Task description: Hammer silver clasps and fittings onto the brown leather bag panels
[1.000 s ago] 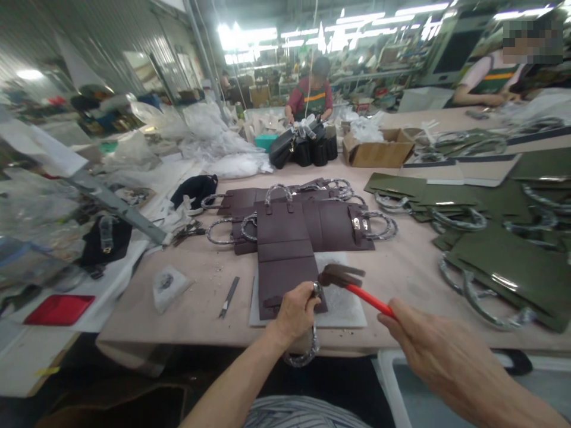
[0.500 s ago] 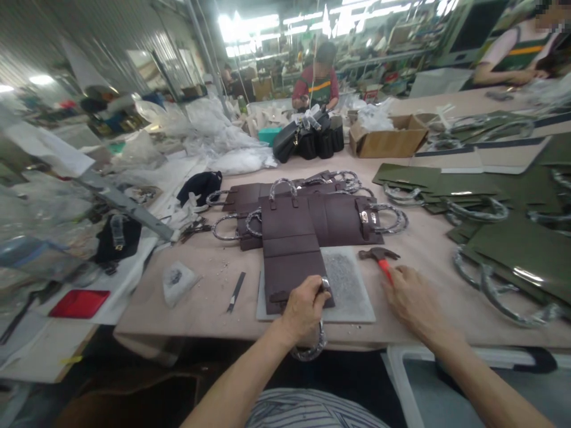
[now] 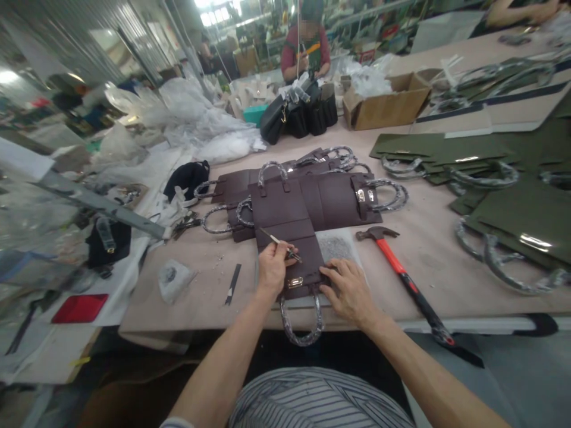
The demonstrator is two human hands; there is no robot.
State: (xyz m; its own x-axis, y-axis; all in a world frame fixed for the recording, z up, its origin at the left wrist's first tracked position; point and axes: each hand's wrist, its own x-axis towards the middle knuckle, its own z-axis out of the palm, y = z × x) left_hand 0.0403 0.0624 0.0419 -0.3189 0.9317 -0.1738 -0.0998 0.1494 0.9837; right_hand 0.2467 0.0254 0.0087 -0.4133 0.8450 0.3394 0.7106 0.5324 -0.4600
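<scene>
Left hand: our left hand (image 3: 273,267) held its grip pinched, thumb and fingers closed on a slim pointed tool (image 3: 279,245), whose thin metal tip lay just above the leather.
Right hand: our right hand (image 3: 350,291) was spread, its fingers pressed flat on the leather.
Main piece: a dark plum leather bag panel (image 3: 285,217), smooth and rectangular, lay flat on the beige counter (image 3: 200,297), directly under both hands. Its near end carried a small polished silver clasp (image 3: 294,283). A curved handle wrapped in clear plastic (image 3: 303,324) looped over the counter's edge.
Beneath it: a speckled grey slab (image 3: 336,246) lay partly under the panel.
Beside us: a hammer (image 3: 392,261) with a steel head and a glossy red-and-black handle lay right of the slab, its end jutting past the counter's edge. A narrow steel knife (image 3: 232,284) lay to the left.
Farther off: more plum panels (image 3: 236,184) with looped handles lay just behind. Olive green leather panels (image 3: 513,208) were stacked to the right. A person (image 3: 306,50) stood beyond a row of black bags (image 3: 298,119).
</scene>
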